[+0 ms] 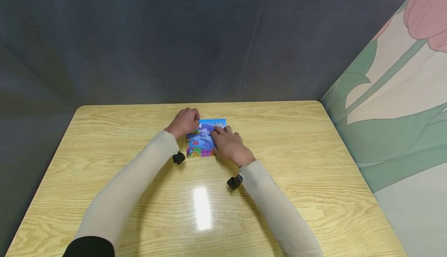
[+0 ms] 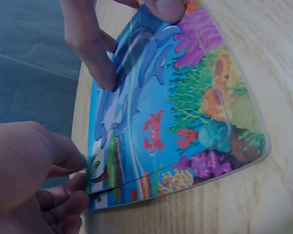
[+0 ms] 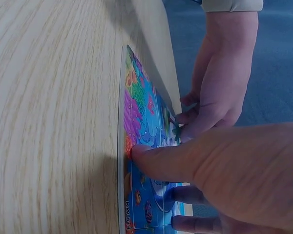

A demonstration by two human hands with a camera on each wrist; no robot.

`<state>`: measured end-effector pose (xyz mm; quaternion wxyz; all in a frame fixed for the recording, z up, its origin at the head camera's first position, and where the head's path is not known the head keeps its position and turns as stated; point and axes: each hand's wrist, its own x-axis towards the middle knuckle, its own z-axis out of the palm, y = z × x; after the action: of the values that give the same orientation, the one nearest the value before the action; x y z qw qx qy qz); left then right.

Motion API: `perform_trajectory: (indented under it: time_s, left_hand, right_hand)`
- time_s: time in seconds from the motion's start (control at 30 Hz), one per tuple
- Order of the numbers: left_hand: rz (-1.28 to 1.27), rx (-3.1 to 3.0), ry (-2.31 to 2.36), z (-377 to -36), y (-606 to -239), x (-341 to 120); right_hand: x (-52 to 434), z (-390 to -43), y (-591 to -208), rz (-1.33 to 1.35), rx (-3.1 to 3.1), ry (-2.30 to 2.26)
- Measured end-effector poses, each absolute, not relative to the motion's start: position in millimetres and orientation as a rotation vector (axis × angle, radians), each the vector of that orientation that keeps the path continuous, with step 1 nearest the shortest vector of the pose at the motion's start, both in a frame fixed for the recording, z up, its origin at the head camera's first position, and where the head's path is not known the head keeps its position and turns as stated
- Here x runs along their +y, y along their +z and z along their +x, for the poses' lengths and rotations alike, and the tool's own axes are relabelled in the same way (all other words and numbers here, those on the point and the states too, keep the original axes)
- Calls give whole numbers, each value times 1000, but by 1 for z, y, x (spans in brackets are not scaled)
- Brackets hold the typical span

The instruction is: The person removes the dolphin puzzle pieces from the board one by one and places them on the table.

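Curtained recording booth, wooden table [image 1: 314,152]

puzzle [image 1: 202,140]: 1 | table [image 1: 297,152]: 1 | hands: 2, left [image 1: 184,122], right [image 1: 228,144]

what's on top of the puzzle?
Right hand fingers press flat on the puzzle; left hand pinches its far-left edge. The picture beneath those fingers is covered. Puzzle lies on the table.

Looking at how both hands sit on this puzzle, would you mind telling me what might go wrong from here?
1. The left hand pinches a corner piece that looks lifted along its seam; pulling could pop neighbouring pieces loose.
2. The right hand presses its fingers flat on the puzzle; on the glossy table the whole board may slide.
3. The right hand covers much of the picture from the head view, so a misaligned piece might go unnoticed.
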<state>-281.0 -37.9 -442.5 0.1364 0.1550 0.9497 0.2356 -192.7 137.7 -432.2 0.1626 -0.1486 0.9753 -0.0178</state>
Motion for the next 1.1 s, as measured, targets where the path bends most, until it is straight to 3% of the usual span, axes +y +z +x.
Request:
perform_trajectory:
  time_s: [1.1]
  left_hand:
    - [336, 2581, 946, -278, -439, -59]
  right_hand:
    - [131, -202, -425, -439, 2718, 41]
